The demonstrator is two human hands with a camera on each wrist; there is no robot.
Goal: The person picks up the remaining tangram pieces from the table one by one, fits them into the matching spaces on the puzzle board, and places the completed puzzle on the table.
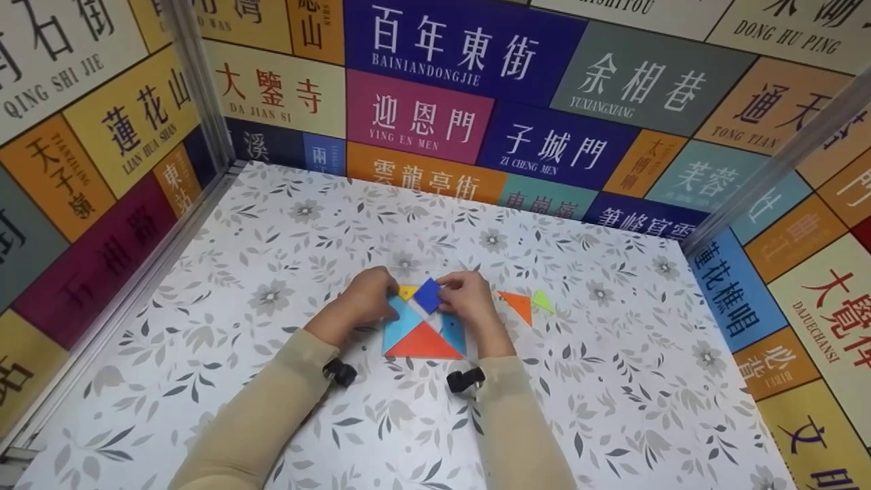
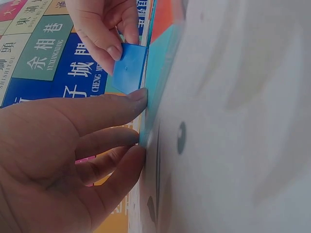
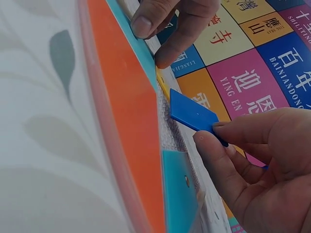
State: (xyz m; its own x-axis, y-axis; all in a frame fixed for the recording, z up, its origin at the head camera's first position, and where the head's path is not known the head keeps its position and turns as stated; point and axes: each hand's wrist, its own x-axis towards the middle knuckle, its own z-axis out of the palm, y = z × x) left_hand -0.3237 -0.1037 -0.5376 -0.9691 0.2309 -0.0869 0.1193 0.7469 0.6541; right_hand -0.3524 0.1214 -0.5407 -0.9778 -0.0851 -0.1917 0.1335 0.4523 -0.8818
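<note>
My right hand [image 1: 469, 296] pinches a blue square tangram piece [image 3: 194, 111] between thumb and fingers, tilted above the puzzle tray. A bare patch of grey textured tray bottom [image 3: 170, 131] shows below the square. My left hand [image 1: 365, 299] rests at the tray's upper left, its fingertips against the edge and its thumb on a light blue triangle [image 1: 401, 327]. Along the near side lies a large red-orange triangle [image 1: 425, 342]. Another light blue piece [image 1: 454, 331] sits at the right, partly hidden by my right hand. A yellow piece [image 1: 407, 291] shows at the far side.
Right of the tray, an orange triangle [image 1: 520, 306] and a small light green triangle [image 1: 542, 301] lie on the leaf-patterned table [image 1: 612, 395]. Panels with large printed characters [image 1: 415, 116] stand behind and at both sides. A black wrist camera [image 1: 339, 373] sits at the left cuff.
</note>
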